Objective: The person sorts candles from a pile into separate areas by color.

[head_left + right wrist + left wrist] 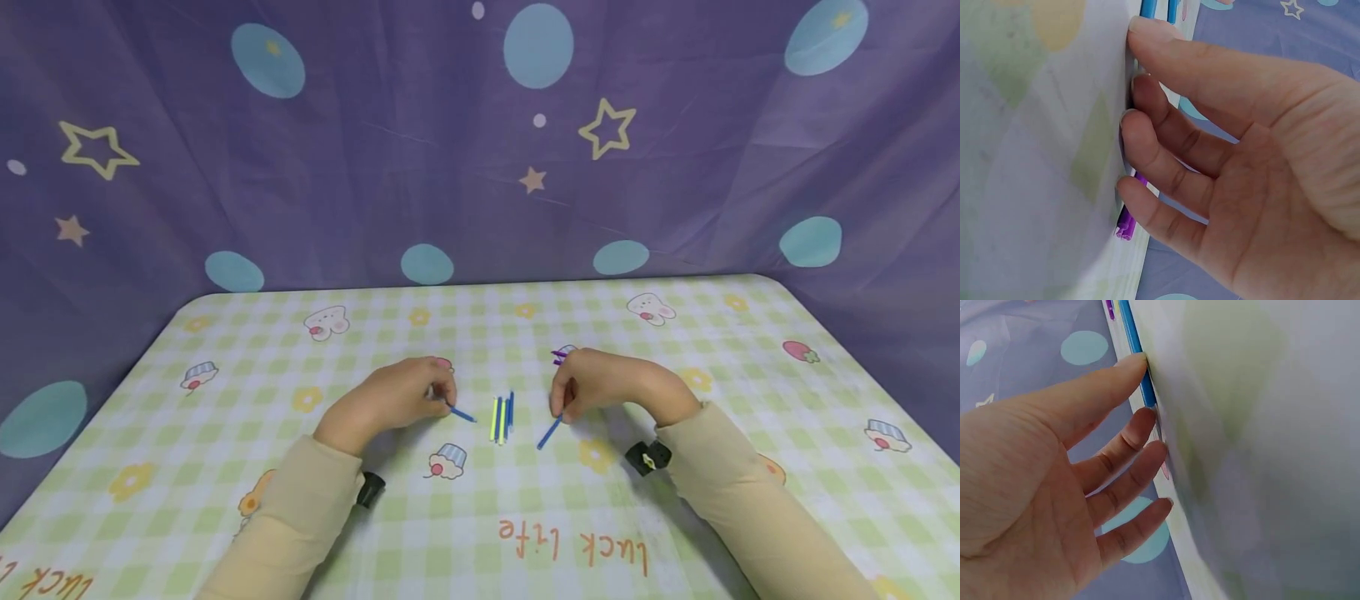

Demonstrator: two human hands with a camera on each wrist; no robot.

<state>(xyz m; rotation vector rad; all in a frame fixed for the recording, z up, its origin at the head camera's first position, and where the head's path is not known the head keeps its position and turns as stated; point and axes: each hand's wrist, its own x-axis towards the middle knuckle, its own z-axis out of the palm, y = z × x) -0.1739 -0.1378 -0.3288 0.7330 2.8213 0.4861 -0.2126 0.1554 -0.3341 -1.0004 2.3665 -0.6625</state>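
Toward the left of the table's middle, my left hand (401, 392) pinches one end of a thin blue stick (462, 414). In the left wrist view the thumb lies on this stick (1131, 328), with the other fingers bent beside it. Across from it, my right hand (607, 383) holds a second blue stick (550, 433) at its upper end, between thumb and fingertips. Between the hands several blue and yellow sticks (493, 419) lie side by side on the cloth. Purple sticks (558, 357) are partly hidden behind the right hand.
A green-and-white checked tablecloth (420, 533) with printed cakes, flowers and lettering covers the table. Behind its far edge hangs a purple curtain (337, 183) with stars and blue spots. Dark wrist devices (648, 457) sit under the sleeves.
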